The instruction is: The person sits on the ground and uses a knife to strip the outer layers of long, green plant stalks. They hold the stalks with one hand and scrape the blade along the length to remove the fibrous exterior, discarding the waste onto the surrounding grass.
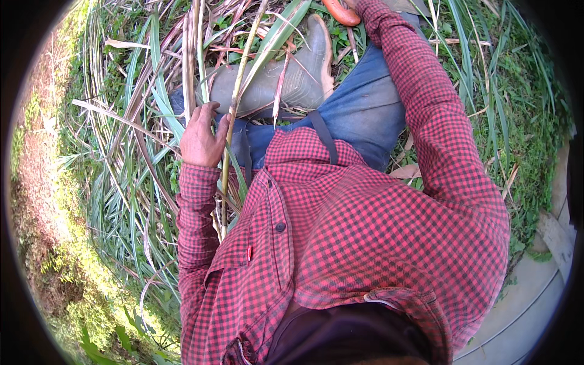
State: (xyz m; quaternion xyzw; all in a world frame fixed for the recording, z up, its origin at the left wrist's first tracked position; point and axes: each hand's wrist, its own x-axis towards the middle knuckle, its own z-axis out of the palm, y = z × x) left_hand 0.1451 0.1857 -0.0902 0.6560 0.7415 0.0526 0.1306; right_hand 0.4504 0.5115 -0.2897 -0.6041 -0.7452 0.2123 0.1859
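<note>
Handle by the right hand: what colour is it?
Orange; the handle shows best in the head view, at the top edge.

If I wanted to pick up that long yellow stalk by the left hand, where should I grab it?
Probably along the bare stretch of the yellow stalk just bodyward of the left hand, coming from the left. It looks slim and nearly straight there, easy to wrap fingers around; farther out, a long green leaf crowds it.

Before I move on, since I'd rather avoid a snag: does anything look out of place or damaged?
Nothing looks spilled or plainly damaged. Slightly untidy: a long stalk and loose leaves cross over the grey boot near the left hand, where they could snag.
</note>
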